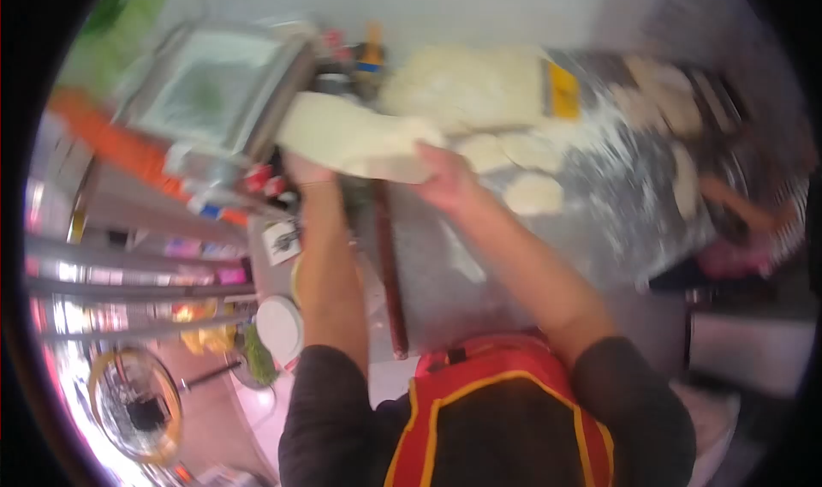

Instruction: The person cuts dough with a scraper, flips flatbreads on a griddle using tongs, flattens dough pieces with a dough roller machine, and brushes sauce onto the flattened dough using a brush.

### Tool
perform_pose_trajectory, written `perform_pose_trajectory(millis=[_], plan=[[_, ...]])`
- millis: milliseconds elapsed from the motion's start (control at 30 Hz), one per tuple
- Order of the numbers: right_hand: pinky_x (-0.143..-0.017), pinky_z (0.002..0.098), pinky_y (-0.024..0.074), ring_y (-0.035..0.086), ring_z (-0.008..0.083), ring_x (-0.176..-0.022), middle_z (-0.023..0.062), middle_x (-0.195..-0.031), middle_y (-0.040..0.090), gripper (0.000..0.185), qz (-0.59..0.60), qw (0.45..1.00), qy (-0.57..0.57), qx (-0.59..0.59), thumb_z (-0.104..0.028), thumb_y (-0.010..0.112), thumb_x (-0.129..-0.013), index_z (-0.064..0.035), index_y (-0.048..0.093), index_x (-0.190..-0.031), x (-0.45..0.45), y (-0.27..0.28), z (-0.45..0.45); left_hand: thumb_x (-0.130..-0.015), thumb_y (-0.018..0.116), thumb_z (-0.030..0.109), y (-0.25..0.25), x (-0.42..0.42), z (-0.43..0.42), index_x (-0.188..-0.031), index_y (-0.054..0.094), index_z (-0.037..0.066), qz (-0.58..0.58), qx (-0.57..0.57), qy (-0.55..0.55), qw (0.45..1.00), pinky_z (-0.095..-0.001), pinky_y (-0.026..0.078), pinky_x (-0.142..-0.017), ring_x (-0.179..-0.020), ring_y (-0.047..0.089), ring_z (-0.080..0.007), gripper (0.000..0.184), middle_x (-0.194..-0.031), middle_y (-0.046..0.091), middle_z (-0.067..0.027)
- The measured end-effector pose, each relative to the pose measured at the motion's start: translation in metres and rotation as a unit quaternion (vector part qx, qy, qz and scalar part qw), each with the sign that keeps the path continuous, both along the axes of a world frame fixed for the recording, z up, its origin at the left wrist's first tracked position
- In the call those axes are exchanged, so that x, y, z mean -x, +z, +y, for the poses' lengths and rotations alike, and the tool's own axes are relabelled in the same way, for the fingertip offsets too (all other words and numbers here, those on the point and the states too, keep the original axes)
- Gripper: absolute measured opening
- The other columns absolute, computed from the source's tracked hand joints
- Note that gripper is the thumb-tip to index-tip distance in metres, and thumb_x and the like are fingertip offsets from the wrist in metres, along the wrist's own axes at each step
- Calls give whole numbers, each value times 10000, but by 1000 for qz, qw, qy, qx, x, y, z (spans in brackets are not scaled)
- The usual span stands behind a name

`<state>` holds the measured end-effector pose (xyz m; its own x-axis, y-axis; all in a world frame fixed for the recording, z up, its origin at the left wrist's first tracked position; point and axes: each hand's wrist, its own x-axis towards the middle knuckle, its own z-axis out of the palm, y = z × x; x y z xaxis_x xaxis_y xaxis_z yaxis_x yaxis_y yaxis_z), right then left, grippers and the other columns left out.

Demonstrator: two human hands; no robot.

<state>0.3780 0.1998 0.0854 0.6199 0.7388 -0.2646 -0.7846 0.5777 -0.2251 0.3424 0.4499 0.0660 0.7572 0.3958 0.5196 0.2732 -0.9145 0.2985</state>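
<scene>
A long pale sheet of dough [342, 140] stretches from the roller side of a dough-sheeting machine [257, 101] toward the right. My right hand [447, 179] grips its free end, fingers closed round the edge. Close to the machine, my left hand [310, 170] is under the sheet; its fingers are hidden by the dough and blurred. Flat dough rounds [534, 195] lie on the floured metal table [437, 256] to the right of my right hand. A large pale mass of dough [467, 84] sits behind them.
A dark red stick [390, 273] lies on the table below the dough sheet. A yellow scraper [562, 90] rests by the dough mass. At far right, another person's arm [741, 203] reaches over the table near more dough pieces. A white round lid [279, 326] is at lower left.
</scene>
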Motion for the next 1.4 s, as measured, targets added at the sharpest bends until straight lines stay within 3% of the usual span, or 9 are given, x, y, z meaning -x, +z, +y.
perform_pose_trajectory(millis=[67,133,300,633,767,867,1000,1267,1400], plan=[[-932,447,441,519,296,-1085,151,-1188,505,394,-158,983,-13,95,-130,518,-881,-2,403,-1235,10,-15,-4,-908,362,312,-15,-4,38,-1256,470,51,-75,10,-100,992,-352,314,-1033,-1210,438,-233,448,-1305,475,-107],[-920,466,453,513,296,-1102,147,-1207,491,393,8,999,-40,-15,-116,505,-887,-20,390,-1251,25,-6,-10,-920,333,355,-11,-3,25,-1281,437,43,-157,315,-181,918,-385,283,-1049,-1229,412,-251,489,-1330,445,-117],[-925,465,451,520,282,-1106,133,-1210,505,378,-3,999,-25,-34,-98,502,-890,-18,410,-1248,39,-24,-61,-889,271,606,18,29,-57,-1373,294,34,-296,822,-244,422,-435,219,-1084,-1275,346,-296,750,-1416,324,-128],[-932,369,447,577,223,-1035,138,-1168,559,409,-117,956,28,268,-114,578,-854,30,465,-1220,-2,-72,-383,-916,444,408,-25,73,-318,-1359,323,88,-128,885,-205,397,-461,252,-1065,-1278,336,-279,559,-1389,363,-94],[-899,343,455,573,196,-1025,120,-1152,569,395,-127,867,-14,481,-106,571,-851,36,476,-1206,-16,-53,-511,-914,502,259,-74,73,-436,-1302,393,68,-18,988,-144,47,-473,265,-1059,-1232,398,-261,446,-1324,438,-99],[-893,373,440,558,230,-1044,142,-1153,563,381,-247,732,9,635,-142,582,-835,10,502,-1175,-23,-86,-570,-898,532,181,-120,76,-498,-1280,393,18,-2,978,-79,195,-436,318,-1041,-1160,472,-254,438,-1247,502,-112],[-976,446,328,406,366,-1187,236,-1273,437,508,-580,249,80,771,-227,574,-829,-40,424,-1277,7,-150,-556,-892,530,123,-131,95,-501,-1263,392,-6,47,972,66,221,-383,379,-1012,-1134,492,-266,416,-1208,520,-127],[-994,493,269,352,376,-1207,211,-1318,387,549,-681,335,54,650,-273,584,-801,-80,416,-1287,76,-124,-401,-886,525,88,-130,206,-372,-1225,426,-4,-37,909,166,381,-392,459,-932,-1079,537,-263,365,-1165,539,-135],[-941,485,305,409,376,-1110,195,-1200,469,501,-692,366,-39,621,-269,604,-777,-50,465,-1205,39,-146,-339,-862,585,147,-100,226,-322,-1199,456,6,57,777,162,606,-385,489,-829,-1009,570,-263,387,-1155,542,-150]])
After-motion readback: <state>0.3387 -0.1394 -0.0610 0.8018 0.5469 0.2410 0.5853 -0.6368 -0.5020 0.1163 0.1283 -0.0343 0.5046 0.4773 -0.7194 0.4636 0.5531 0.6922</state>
